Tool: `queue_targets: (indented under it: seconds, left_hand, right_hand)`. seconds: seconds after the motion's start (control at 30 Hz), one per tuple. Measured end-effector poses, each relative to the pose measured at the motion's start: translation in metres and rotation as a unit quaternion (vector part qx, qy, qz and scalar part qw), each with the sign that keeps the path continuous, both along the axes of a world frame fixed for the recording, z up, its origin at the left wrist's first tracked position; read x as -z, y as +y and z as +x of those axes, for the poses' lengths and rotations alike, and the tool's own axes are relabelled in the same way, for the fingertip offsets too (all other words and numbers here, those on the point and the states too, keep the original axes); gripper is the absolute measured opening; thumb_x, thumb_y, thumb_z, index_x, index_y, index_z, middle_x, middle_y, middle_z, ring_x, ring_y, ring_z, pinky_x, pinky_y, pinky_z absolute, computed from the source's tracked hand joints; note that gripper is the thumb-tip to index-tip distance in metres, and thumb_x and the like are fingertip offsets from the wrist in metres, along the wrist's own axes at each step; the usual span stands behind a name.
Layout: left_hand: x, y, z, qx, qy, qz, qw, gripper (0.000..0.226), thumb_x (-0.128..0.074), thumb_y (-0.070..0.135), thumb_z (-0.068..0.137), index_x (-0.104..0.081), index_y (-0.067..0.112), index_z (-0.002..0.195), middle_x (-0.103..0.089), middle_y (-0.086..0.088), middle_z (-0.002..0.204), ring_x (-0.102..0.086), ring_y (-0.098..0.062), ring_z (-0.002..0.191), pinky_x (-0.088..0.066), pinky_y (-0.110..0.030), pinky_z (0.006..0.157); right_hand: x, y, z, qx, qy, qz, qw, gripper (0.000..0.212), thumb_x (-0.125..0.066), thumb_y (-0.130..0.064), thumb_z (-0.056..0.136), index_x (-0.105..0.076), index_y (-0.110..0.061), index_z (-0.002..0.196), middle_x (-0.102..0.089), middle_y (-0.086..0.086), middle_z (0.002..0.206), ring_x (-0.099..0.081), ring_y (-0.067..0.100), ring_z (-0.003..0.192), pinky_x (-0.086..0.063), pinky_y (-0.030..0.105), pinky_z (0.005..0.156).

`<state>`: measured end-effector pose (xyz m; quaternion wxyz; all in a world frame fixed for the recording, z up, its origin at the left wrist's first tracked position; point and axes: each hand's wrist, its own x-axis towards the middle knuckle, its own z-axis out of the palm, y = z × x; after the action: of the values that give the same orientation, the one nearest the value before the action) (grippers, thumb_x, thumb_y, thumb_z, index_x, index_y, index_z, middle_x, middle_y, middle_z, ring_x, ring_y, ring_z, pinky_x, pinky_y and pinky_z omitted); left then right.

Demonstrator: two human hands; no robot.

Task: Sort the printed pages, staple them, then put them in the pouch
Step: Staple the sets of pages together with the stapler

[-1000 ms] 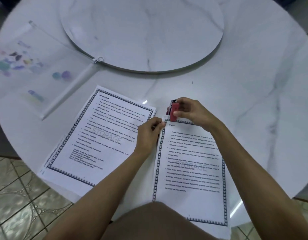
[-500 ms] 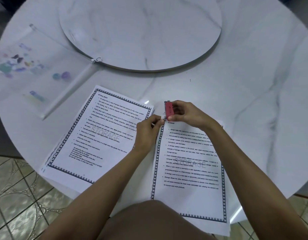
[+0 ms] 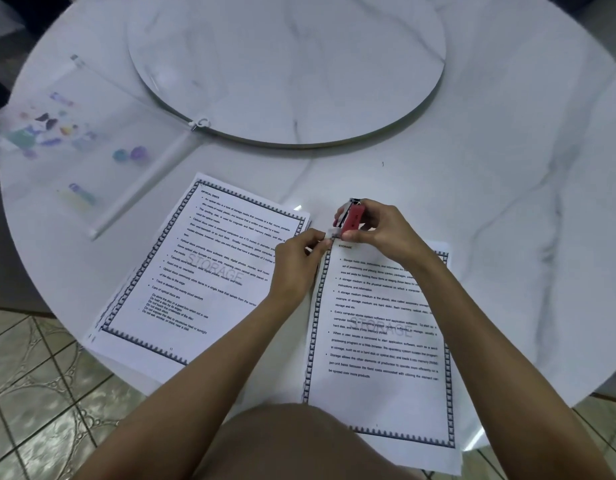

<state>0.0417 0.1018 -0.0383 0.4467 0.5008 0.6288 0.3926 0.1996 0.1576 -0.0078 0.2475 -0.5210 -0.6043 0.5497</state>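
Head view, right hand holding red stapler, seemingly on bordered pages.

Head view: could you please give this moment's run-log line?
right hand grips red stapler | left hand pinches corner of right stack | pouch apart

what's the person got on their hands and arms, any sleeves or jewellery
Left hand and right hand are bare: no gloves, rings, watch or bracelet showing. Both forearms are uncovered to the frame edge, no sleeves in view.
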Motion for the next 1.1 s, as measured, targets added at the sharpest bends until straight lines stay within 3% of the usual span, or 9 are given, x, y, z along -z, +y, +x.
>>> queue_targets:
  seconds: [0.23,0.5,0.73,0.97,1.1]
  left_hand:
    - [-0.001,0.001,0.002,0.011,0.009,0.013,1.000,0.008,-0.061,0.019,0.089,-0.067,0.016,0.087,-0.062,0.006,0.070,-0.055,-0.008,0.058,-0.046,-0.015,0.059]
    - [-0.008,-0.001,0.003,0.030,0.015,0.029,0.999,0.008,-0.061,0.019,0.089,-0.064,0.024,0.083,-0.057,0.012,0.066,-0.050,0.003,0.051,-0.038,-0.008,0.054]
    - [-0.006,0.000,0.003,0.023,0.039,0.028,0.999,0.010,-0.061,0.021,0.088,-0.068,0.013,0.089,-0.055,0.015,0.066,-0.049,0.006,0.051,-0.038,-0.008,0.055]
    - [-0.002,-0.001,-0.001,0.036,0.024,0.004,0.999,0.006,-0.062,0.024,0.088,-0.063,0.019,0.084,-0.058,0.013,0.068,-0.051,0.009,0.056,-0.038,-0.006,0.058]
    - [0.005,-0.008,-0.004,0.054,0.027,-0.021,0.998,0.011,-0.062,0.023,0.088,-0.060,0.018,0.079,-0.056,0.012,0.065,-0.050,0.008,0.053,-0.042,-0.012,0.058]
  right_hand:
    - [-0.001,-0.003,0.004,-0.005,0.025,-0.025,0.999,0.033,-0.069,0.006,0.074,-0.061,-0.005,0.104,-0.068,0.006,0.102,-0.066,0.011,0.089,-0.051,0.020,0.078]
    - [-0.001,-0.008,0.003,-0.006,0.018,-0.034,0.999,0.032,-0.071,0.005,0.072,-0.061,-0.018,0.093,-0.069,0.012,0.103,-0.066,0.020,0.100,-0.047,0.039,0.101]
    - [-0.003,-0.009,0.000,0.005,-0.020,-0.007,1.000,0.031,-0.071,0.001,0.073,-0.061,-0.019,0.093,-0.070,0.008,0.097,-0.066,0.019,0.098,-0.045,0.043,0.101]
    - [-0.002,-0.014,-0.006,-0.002,-0.051,0.016,0.999,0.034,-0.068,-0.003,0.079,-0.053,-0.031,0.090,-0.067,0.004,0.104,-0.064,0.018,0.102,-0.045,0.044,0.101]
    - [0.000,-0.015,-0.009,-0.007,-0.073,0.016,0.997,0.027,-0.065,-0.006,0.083,-0.051,-0.021,0.099,-0.066,0.004,0.111,-0.063,0.017,0.104,-0.044,0.042,0.101]
